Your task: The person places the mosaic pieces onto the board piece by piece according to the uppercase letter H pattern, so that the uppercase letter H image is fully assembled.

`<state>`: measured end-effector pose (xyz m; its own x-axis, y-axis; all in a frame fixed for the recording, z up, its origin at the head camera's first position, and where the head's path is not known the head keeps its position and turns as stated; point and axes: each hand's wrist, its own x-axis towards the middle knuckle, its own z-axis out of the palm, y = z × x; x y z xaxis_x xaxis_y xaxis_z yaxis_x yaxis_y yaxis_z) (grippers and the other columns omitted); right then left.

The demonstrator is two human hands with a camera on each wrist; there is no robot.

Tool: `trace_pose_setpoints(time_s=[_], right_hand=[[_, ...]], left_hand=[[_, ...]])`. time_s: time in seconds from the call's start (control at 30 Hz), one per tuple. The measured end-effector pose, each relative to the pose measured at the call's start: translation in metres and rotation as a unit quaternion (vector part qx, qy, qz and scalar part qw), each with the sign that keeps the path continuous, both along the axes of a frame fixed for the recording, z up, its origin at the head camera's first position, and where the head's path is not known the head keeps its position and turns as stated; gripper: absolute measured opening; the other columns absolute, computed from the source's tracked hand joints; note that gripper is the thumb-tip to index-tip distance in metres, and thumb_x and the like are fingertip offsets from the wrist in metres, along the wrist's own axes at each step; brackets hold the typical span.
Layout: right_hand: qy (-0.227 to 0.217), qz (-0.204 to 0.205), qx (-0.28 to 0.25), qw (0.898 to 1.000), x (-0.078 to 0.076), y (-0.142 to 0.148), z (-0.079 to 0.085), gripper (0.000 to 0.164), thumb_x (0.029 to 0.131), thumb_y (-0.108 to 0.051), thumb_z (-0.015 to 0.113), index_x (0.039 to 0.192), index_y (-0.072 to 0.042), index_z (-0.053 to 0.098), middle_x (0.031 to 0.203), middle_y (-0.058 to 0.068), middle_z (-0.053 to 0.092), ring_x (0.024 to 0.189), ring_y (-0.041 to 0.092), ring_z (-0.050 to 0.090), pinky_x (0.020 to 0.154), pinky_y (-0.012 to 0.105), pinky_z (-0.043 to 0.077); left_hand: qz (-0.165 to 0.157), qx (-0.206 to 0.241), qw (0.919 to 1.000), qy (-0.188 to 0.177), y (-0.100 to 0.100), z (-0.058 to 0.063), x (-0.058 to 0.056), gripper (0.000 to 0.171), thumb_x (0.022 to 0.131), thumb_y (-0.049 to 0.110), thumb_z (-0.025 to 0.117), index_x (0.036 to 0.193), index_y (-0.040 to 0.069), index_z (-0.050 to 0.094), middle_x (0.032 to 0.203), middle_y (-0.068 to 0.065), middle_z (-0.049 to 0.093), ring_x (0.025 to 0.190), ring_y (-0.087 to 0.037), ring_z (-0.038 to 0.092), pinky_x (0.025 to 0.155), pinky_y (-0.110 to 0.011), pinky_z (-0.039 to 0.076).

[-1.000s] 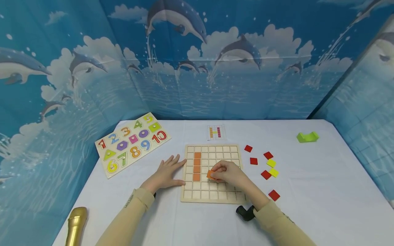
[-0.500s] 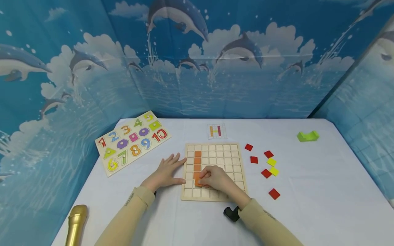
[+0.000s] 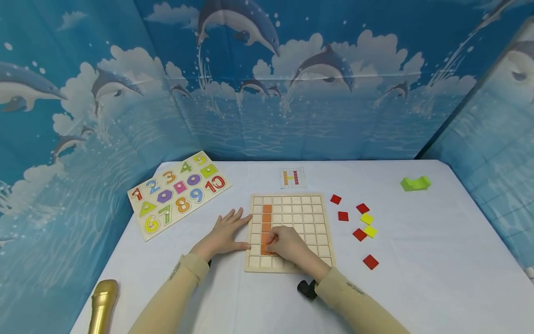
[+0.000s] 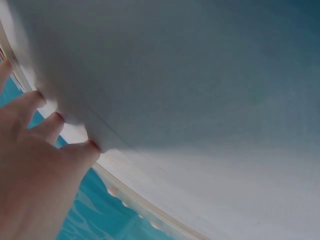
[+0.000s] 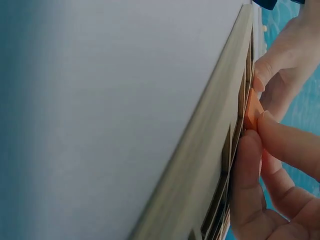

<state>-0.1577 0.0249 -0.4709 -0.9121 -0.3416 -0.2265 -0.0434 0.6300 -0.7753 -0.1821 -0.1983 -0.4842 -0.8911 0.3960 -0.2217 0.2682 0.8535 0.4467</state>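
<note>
A wooden grid board (image 3: 308,219) lies on the white table, with a column of orange square tiles (image 3: 266,218) near its left side. My right hand (image 3: 290,243) reaches over the board and pinches an orange tile (image 5: 253,109) between thumb and fingers. That tile is at the lower end of the column; in the right wrist view it stands slightly tilted at its cell. My left hand (image 3: 223,237) lies with fingers spread at the board's left edge, index fingertip and thumb touching the rim. The right hand hides some cells.
Loose red tiles (image 3: 343,216) and yellow tiles (image 3: 367,219) lie right of the board. A pattern card (image 3: 293,178) sits behind it. A number puzzle (image 3: 179,192) is at back left, a gold microphone (image 3: 103,304) at front left, a green piece (image 3: 415,183) at far right.
My right hand has carried the orange tile leftward and toward me, from mid-board to the cell below the other orange tiles, and lowered it there. The left hand has stayed in place.
</note>
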Motion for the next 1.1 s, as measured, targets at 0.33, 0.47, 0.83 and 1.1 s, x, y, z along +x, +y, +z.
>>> trace_pose_setpoints(time_s=[0.33, 0.47, 0.83, 1.1], right_hand=[[0.025, 0.005, 0.038, 0.999, 0.003, -0.007, 0.003, 0.014, 0.082, -0.008, 0.078, 0.076, -0.009, 0.066, 0.068, -0.002, 0.06, 0.058, 0.01, 0.05, 0.051, 0.021, 0.04], [0.035, 0.011, 0.028, 0.999, 0.003, -0.007, 0.003, 0.014, 0.082, -0.006, 0.078, 0.077, -0.008, 0.065, 0.065, -0.001, 0.059, 0.056, 0.01, 0.05, 0.05, 0.02, 0.04], [0.004, -0.028, -0.009, 1.0, 0.003, 0.017, 0.01, 0.01, 0.083, -0.016, 0.077, 0.085, -0.013, 0.068, 0.075, -0.002, 0.061, 0.067, 0.012, 0.053, 0.06, 0.024, 0.043], [0.0, -0.051, -0.03, 0.998, -0.004, 0.075, 0.028, 0.014, 0.088, -0.019, 0.072, 0.097, -0.009, 0.068, 0.086, 0.002, 0.064, 0.077, 0.014, 0.057, 0.068, 0.026, 0.048]], left_hand=[[-0.001, -0.001, 1.0, 0.005, -0.002, -0.002, 0.001, 0.087, 0.081, 0.048, 0.076, 0.154, 0.024, 0.035, 0.164, -0.013, 0.019, 0.153, -0.038, 0.01, 0.12, -0.066, 0.007], [0.0, 0.003, 1.0, 0.006, -0.002, -0.002, 0.001, 0.087, 0.081, 0.048, 0.077, 0.154, 0.024, 0.035, 0.164, -0.013, 0.019, 0.153, -0.038, 0.01, 0.12, -0.065, 0.006], [0.0, 0.0, 1.0, 0.0, 0.001, -0.002, 0.001, 0.088, 0.081, 0.048, 0.077, 0.154, 0.024, 0.035, 0.164, -0.013, 0.018, 0.153, -0.037, 0.009, 0.121, -0.065, 0.005], [-0.001, 0.003, 1.0, 0.004, 0.0, 0.0, 0.002, 0.088, 0.081, 0.048, 0.077, 0.154, 0.023, 0.035, 0.164, -0.013, 0.019, 0.153, -0.037, 0.01, 0.121, -0.064, 0.005]])
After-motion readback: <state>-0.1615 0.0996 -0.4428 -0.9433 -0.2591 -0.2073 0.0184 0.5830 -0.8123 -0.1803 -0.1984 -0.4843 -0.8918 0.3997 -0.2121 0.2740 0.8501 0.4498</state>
